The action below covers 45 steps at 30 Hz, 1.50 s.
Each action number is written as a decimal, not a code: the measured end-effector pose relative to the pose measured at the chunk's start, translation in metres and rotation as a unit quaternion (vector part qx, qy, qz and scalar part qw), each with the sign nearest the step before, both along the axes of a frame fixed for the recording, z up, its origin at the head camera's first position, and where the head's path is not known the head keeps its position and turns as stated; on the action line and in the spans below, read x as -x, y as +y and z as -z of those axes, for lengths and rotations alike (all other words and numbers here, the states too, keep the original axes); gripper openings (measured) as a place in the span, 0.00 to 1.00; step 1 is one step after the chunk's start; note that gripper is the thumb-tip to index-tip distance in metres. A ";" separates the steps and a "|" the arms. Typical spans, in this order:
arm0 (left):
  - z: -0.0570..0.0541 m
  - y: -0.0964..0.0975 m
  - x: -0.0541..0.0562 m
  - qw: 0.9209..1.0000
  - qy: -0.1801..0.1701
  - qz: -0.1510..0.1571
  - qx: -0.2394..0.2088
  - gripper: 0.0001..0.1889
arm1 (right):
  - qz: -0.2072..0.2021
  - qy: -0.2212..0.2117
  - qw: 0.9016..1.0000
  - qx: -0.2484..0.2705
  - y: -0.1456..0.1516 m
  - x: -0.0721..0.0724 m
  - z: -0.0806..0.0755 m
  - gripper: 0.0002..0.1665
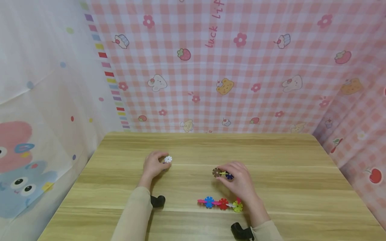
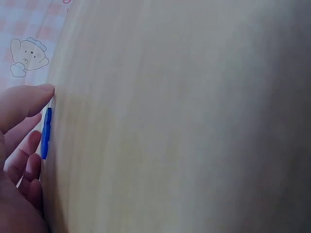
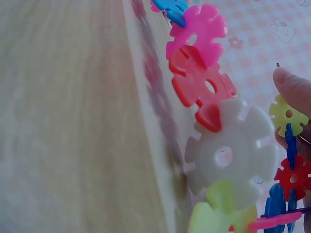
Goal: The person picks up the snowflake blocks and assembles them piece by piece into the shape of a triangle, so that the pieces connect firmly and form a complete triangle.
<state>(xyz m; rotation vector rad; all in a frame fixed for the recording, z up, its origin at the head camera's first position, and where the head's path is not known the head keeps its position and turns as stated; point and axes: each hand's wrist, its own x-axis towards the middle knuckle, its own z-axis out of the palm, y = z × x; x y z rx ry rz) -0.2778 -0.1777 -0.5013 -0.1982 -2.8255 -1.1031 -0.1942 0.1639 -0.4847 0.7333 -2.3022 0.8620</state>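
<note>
My left hand (image 1: 153, 164) is at the left middle of the table, its thumb and fingers around a white notched snowflake disc (image 1: 168, 159). A blue disc (image 2: 46, 133), seen edge-on, sits at those fingertips in the left wrist view. On the right, my right hand (image 1: 239, 177) pinches a small chain of snowflake discs; a brown disc (image 1: 216, 172) and a dark blue disc (image 1: 229, 175) show. The right wrist view adds a yellow disc (image 3: 288, 115) and a red disc (image 3: 293, 178) at that hand. My palm hides part of the chain.
A linked row of discs lies on the wooden table (image 1: 181, 221) before the right forearm, with a blue disc (image 1: 209, 202), a red disc (image 1: 223, 204) and a yellow disc (image 1: 237, 206). Behind the table hangs a pink checked cloth (image 1: 205, 73).
</note>
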 end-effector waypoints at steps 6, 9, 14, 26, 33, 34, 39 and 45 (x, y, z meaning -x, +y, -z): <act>0.001 0.001 -0.002 1.000 -0.005 -0.005 0.001 0.21 | -0.002 0.000 1.000 -0.001 0.001 0.000 0.001 0.24; 0.000 0.003 -0.004 1.000 -0.013 -0.012 -0.013 0.18 | -0.003 0.000 1.000 -0.001 0.001 0.001 0.002 0.24; -0.001 0.005 -0.006 0.999 -0.023 -0.015 -0.024 0.14 | -0.005 0.001 1.000 -0.001 0.002 0.001 0.002 0.23; 0.005 0.005 -0.004 0.998 -0.006 -0.007 -0.061 0.13 | -0.002 -0.005 1.000 0.000 0.002 0.000 0.002 0.24; 0.004 0.005 -0.004 0.997 0.017 -0.005 -0.077 0.13 | 0.002 -0.013 1.000 -0.001 0.002 0.000 0.002 0.24; 0.004 0.005 -0.004 0.997 0.015 -0.006 -0.078 0.13 | 0.002 -0.014 1.000 -0.001 0.002 0.000 0.002 0.24; 0.001 0.005 -0.005 0.996 -0.005 -0.013 -0.091 0.12 | 0.002 -0.020 1.000 -0.001 0.001 0.000 0.000 0.24; -0.002 0.005 -0.006 0.993 -0.040 -0.024 -0.113 0.09 | 0.006 -0.030 1.000 -0.004 0.001 -0.002 -0.003 0.24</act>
